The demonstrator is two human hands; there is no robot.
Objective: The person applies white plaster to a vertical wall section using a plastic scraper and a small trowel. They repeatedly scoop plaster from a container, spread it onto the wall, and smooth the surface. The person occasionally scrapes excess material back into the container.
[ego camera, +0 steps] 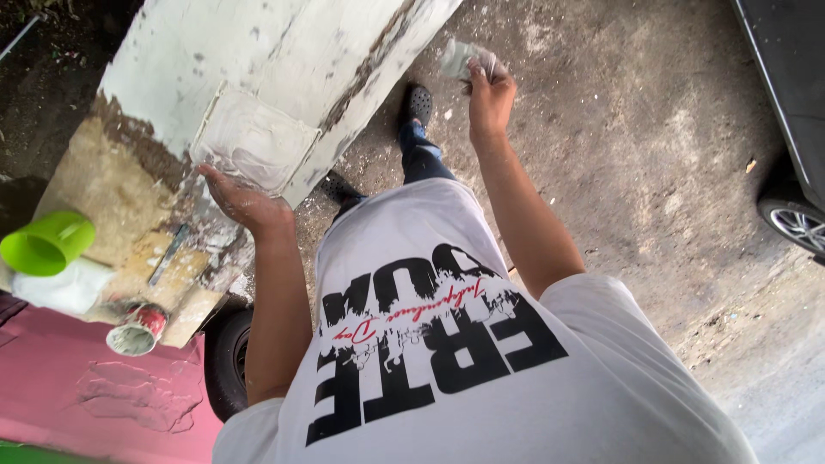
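Note:
My left hand (243, 199) holds up a flat square board (254, 140) smeared with pale grey putty, pressed close against a white painted panel (284, 43). The hand grips the board's lower edge from below. My right hand (490, 90) is raised over the ground, fingers closed on a small putty-covered scraper (460, 58). I wear a white printed shirt, dark trousers and black shoes (419, 103).
A lime green cup (47, 244), a red-labelled tin of putty (137, 331), a thin tool (168, 254) and cardboard lie on a pink surface (77, 387) at left. A tyre (228, 357) sits below. A dark car (791, 103) with a wheel stands at right.

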